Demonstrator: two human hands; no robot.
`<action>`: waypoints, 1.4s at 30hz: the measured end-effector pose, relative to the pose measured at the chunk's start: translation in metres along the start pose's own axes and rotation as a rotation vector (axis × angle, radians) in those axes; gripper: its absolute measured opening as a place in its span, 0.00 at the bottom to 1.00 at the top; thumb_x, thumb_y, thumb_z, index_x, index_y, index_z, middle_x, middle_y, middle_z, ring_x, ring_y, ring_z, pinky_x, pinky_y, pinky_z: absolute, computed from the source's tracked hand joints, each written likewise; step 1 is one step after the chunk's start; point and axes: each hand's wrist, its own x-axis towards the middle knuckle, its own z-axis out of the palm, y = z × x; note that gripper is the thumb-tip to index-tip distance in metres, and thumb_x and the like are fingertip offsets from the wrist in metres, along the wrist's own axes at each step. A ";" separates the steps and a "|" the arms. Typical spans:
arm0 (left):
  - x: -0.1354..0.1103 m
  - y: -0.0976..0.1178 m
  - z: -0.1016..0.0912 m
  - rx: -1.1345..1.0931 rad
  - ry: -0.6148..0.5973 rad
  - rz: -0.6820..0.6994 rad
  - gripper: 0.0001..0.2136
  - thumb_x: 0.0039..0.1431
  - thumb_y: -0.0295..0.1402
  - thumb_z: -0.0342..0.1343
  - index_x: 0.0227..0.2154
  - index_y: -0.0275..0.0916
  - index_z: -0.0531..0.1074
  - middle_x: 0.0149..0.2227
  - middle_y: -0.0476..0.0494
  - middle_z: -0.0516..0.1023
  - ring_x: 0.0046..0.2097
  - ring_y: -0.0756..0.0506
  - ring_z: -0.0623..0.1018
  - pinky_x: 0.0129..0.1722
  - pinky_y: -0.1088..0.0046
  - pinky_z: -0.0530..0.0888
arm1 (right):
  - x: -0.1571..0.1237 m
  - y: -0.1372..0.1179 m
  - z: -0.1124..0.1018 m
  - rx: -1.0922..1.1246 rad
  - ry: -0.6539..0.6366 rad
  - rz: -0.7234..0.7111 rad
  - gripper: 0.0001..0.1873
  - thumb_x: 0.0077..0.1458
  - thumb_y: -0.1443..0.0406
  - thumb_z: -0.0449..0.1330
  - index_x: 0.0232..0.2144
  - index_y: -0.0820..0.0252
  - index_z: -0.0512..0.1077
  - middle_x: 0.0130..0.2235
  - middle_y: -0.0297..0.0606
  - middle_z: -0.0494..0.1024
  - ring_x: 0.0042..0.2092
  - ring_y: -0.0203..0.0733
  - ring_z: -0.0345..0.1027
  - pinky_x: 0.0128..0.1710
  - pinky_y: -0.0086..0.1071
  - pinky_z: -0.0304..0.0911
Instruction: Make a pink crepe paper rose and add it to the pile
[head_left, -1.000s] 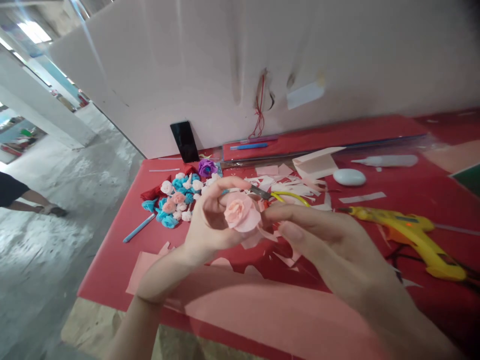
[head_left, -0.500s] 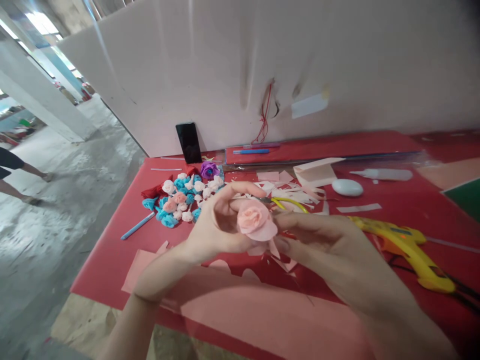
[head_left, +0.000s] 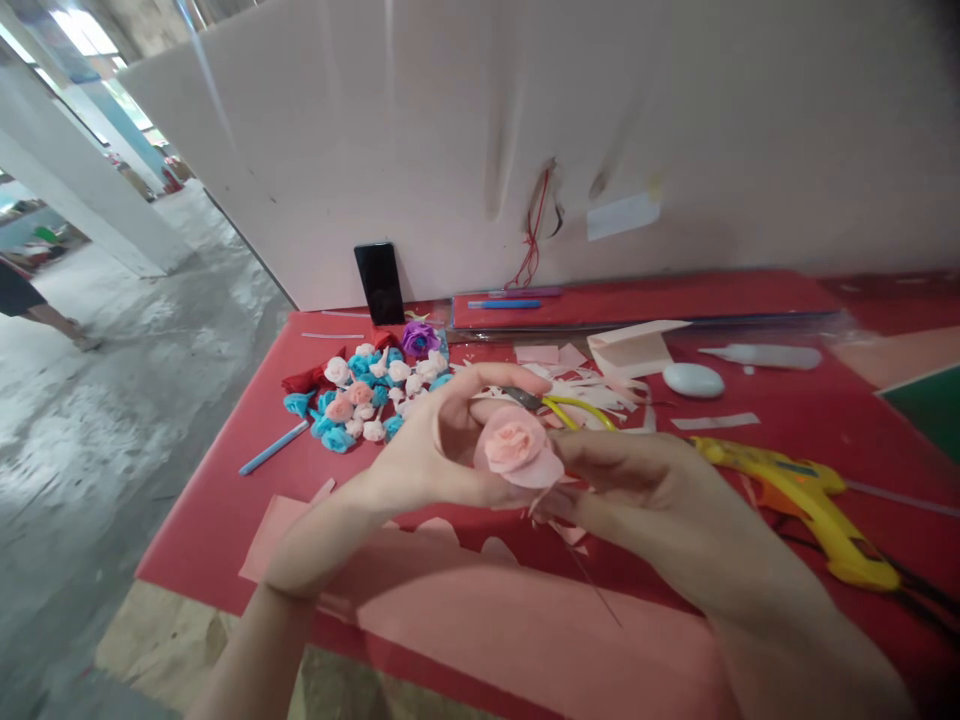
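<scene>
Left hand (head_left: 424, 450), curled around pink flower (head_left: 514, 446), apparently steadying it; right hand (head_left: 664, 490) at its edge, grip unclear; glue gun (head_left: 821, 505) on tabletop (head_left: 210, 520), presumably for easy reach.

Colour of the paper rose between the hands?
Pale pink; the paper rose shows best in the head view.

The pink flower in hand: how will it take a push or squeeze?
The flower is probably light for its size: its petals look like thin sheets. The broad outer petal likely bends or creases easily, being a single wide flap. The tightly layered centre may resist a little more, but could still crush.
</scene>
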 end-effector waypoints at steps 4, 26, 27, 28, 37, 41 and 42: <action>0.000 0.002 -0.002 -0.001 -0.088 0.007 0.25 0.44 0.19 0.64 0.45 0.43 0.67 0.30 0.52 0.75 0.29 0.53 0.75 0.31 0.80 0.75 | 0.001 0.001 -0.002 0.093 -0.075 0.049 0.04 0.44 0.65 0.65 0.21 0.57 0.76 0.24 0.32 0.77 0.26 0.34 0.67 0.29 0.27 0.64; -0.002 0.002 0.001 0.160 -0.212 0.217 0.21 0.47 0.20 0.61 0.45 0.43 0.69 0.25 0.54 0.67 0.30 0.53 0.71 0.38 0.76 0.73 | 0.008 0.003 0.011 0.623 -0.341 0.252 0.04 0.41 0.66 0.68 0.22 0.56 0.76 0.25 0.30 0.74 0.28 0.31 0.67 0.28 0.23 0.66; -0.002 0.001 0.001 0.175 -0.222 0.238 0.20 0.47 0.21 0.61 0.44 0.42 0.69 0.25 0.54 0.66 0.30 0.53 0.71 0.38 0.75 0.73 | 0.007 0.004 0.012 0.640 -0.338 0.256 0.03 0.41 0.67 0.68 0.22 0.57 0.76 0.26 0.29 0.73 0.28 0.30 0.67 0.29 0.23 0.66; -0.001 0.000 0.000 0.191 -0.233 0.260 0.18 0.47 0.22 0.61 0.42 0.42 0.70 0.25 0.54 0.65 0.29 0.53 0.70 0.38 0.74 0.73 | 0.007 0.005 0.012 0.656 -0.340 0.257 0.03 0.43 0.68 0.67 0.22 0.57 0.75 0.26 0.29 0.74 0.29 0.30 0.68 0.29 0.22 0.66; 0.001 -0.002 -0.004 0.277 -0.278 0.362 0.13 0.52 0.28 0.59 0.42 0.44 0.70 0.25 0.51 0.67 0.29 0.51 0.71 0.36 0.72 0.73 | 0.010 0.010 0.012 0.654 -0.336 0.298 0.08 0.40 0.64 0.70 0.20 0.59 0.74 0.25 0.29 0.72 0.29 0.30 0.66 0.30 0.23 0.63; -0.001 0.005 -0.005 0.192 -0.166 0.201 0.15 0.56 0.38 0.56 0.47 0.45 0.70 0.31 0.47 0.72 0.36 0.48 0.74 0.40 0.70 0.74 | 0.008 0.009 0.011 0.578 -0.193 0.274 0.09 0.37 0.63 0.71 0.20 0.56 0.74 0.25 0.30 0.72 0.30 0.34 0.67 0.32 0.27 0.65; -0.001 0.006 -0.007 0.161 -0.144 0.180 0.16 0.57 0.40 0.55 0.48 0.45 0.70 0.34 0.46 0.73 0.37 0.47 0.74 0.39 0.70 0.74 | 0.007 0.009 0.010 0.575 -0.191 0.270 0.09 0.37 0.61 0.71 0.22 0.56 0.74 0.26 0.31 0.73 0.30 0.34 0.66 0.32 0.28 0.65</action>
